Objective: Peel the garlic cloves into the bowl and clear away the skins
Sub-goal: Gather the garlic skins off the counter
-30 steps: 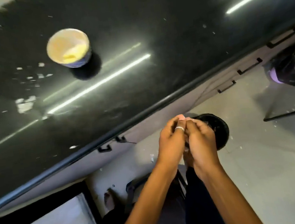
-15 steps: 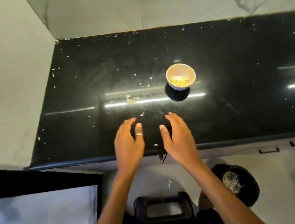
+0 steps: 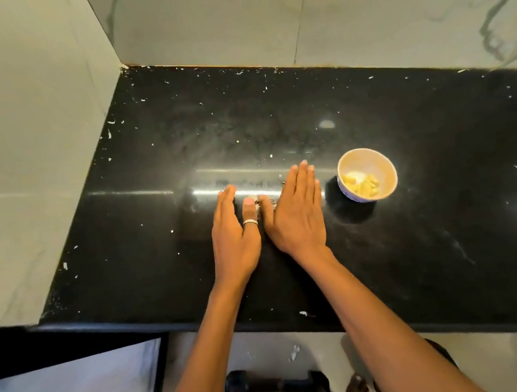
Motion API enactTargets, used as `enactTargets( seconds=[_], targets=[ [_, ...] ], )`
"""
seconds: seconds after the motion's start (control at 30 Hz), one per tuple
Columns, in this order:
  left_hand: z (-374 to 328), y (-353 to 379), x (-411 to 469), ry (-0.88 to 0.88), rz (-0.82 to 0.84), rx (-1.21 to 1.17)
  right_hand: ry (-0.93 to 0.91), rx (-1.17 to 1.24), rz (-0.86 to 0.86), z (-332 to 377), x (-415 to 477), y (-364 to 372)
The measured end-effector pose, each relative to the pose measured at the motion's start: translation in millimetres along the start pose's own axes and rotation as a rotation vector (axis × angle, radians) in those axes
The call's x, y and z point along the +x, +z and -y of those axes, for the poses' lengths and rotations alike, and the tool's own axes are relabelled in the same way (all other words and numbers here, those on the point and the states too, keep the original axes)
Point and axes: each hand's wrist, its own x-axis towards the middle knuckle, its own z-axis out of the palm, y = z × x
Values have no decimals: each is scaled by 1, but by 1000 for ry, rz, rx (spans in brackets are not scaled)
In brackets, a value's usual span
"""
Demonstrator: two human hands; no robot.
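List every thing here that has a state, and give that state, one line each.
bowl: upright on the countertop, holding cloves.
garlic cloves: peeled, lying in the bowl.
skins: small heap between the two hands, with more flecks scattered.
left hand: open, fingers straight, on the countertop.
right hand: open, fingers straight, on the countertop.
countertop: speckled with skin flecks.

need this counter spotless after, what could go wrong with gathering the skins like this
The right hand lies near the small white bowl of peeled garlic cloves; a wide sweep might knock it. The papery skins pile between the left hand and right could scatter over the glossy black counter.
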Motion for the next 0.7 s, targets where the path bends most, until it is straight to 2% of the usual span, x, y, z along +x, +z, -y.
enactTargets(
  seconds=[0.13,0.3,0.5,0.6,0.7],
  targets=[
    [-1,-5,4,-44,-70,-142,28,43,-25,0,51,-1],
    [3,-14,7,-113,-103,-440,-292,107,52,6,79,0],
    [10,-14,15,-154,-109,-672,-581,217,148,7,13,-1],
    [11,-14,15,-148,-105,-695,-464,440,200,1,-13,-17],
    [13,-17,16,-155,-99,-729,-224,541,6,-21,-23,-42]
  ],
)
